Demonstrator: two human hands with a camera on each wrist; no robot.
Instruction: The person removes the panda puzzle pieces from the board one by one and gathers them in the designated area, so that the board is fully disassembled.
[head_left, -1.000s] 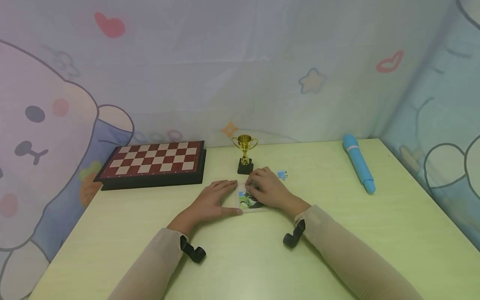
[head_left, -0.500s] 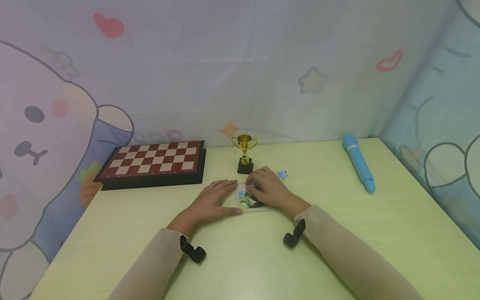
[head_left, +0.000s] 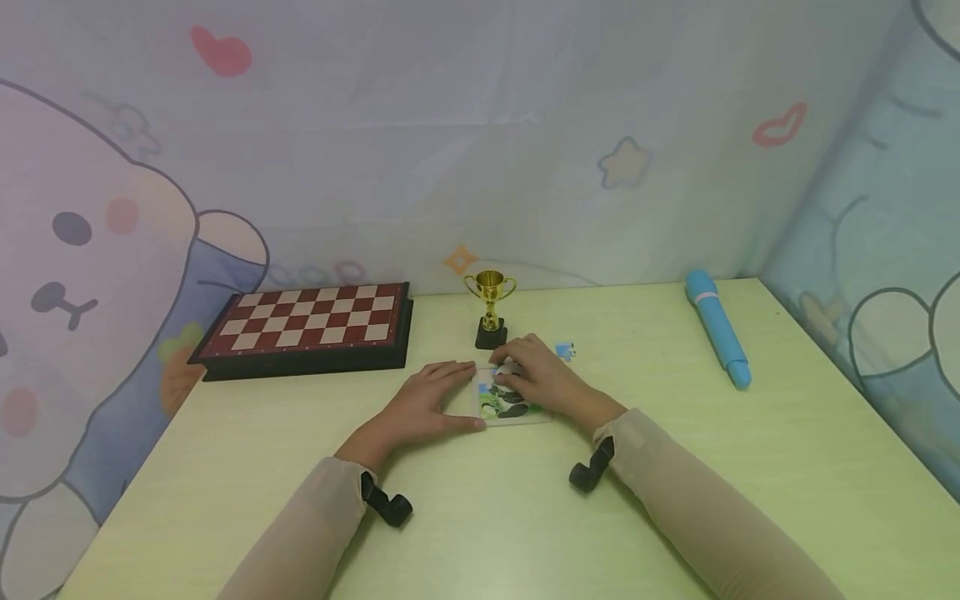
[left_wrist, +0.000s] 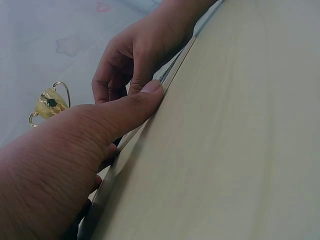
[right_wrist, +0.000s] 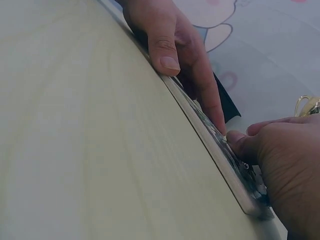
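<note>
Panda puzzle board (head_left: 513, 423) lies flat on the table (head_left: 480, 517), between the 2 hands; its pale near rim and the lower part of the green, black and white picture show, while the upper right part is covered by the right hand (head_left: 542, 379). Relative to the left hand (head_left: 429, 406): board at the fingertips, not in the palm; thumb on the near left corner, the other fingers reaching to the far left corner, so the left edge sits in the gap. Left fingers extended, bracing the board rather than clenched. Relative to the right hand: board beneath the fingers, palm above the right side, thumb and forefinger bent over the upper part of the picture. Whether they pinch a piece cannot be told; fingertips partly hidden in both wrist views. Right wrist view: right thumb near the left forefinger's tip, close to the picture surface. Outward: 1 loose blue-and-white puzzle piece (head_left: 566, 351) on the table, just beyond the right hand. Gold trophy (head_left: 491, 308) upright on a black base, behind the board and near the right fingers. Red-and-white checkered box (head_left: 307, 329) at back left; blue microphone-shaped object (head_left: 717, 327) lying at back right, well apart from both hands
</note>
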